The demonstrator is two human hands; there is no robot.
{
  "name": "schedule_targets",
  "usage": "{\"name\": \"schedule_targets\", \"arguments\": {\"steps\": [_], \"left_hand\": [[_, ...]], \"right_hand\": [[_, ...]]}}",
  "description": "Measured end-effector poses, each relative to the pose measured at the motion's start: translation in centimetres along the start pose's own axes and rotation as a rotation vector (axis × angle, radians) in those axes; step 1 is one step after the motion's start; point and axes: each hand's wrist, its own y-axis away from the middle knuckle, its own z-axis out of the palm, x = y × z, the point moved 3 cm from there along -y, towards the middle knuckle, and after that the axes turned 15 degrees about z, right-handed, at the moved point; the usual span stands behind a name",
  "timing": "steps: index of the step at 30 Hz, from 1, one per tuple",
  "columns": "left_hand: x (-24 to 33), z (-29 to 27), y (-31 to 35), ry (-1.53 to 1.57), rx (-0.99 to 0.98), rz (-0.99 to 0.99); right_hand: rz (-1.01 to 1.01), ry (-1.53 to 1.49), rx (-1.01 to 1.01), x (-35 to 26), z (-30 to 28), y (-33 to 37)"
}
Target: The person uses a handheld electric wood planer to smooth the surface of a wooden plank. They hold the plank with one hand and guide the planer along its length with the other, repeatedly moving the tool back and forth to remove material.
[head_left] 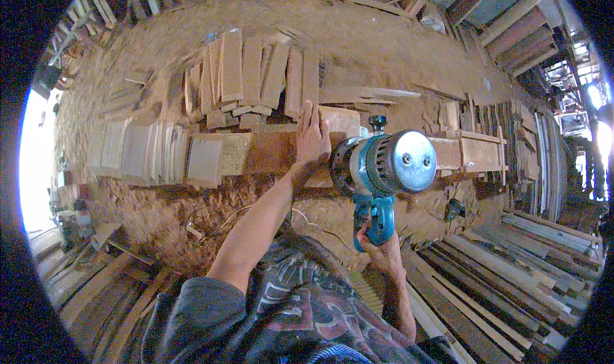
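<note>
My right hand is closed round the teal handle of a router, a power tool with a round metal cap and a black knob on its far side. The router sits over a long wooden bench; its base and bit are hidden under its body. Left of the router, my left hand lies flat with fingers stretched away from me. It rests on or beside a light wooden board at the bench's far edge. What lies under the palm cannot be made out.
Several short boards are stacked beyond the bench, and a row of boards stands at its left end. A wooden frame lies at the right end. A pale cord runs over the sawdust. Long planks lie at lower right.
</note>
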Motion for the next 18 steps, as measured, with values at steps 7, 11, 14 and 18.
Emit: {"name": "schedule_targets", "arguments": {"steps": [7,11,14,18], "left_hand": [[-0.7,0.2,-0.1,0.050,0.039,0.019],[-0.5,0.2,-0.1,-0.019,0.023,0.041],[0.0,-0.2,0.3,-0.014,0.021,-0.003],[1.1,-1.3,0.9,0.056,0.099,0.085]], "right_hand": [[0.022,0.002,0.019,-0.9,-0.1,-0.9],[-0.047,0.045,0.071,-0.8,-0.3,-2.0],[-0.132,0.089,0.105,-0.9,-0.3,-2.7],[-0.150,0.007,0.098,-1.3,0.0,-3.0]]}}
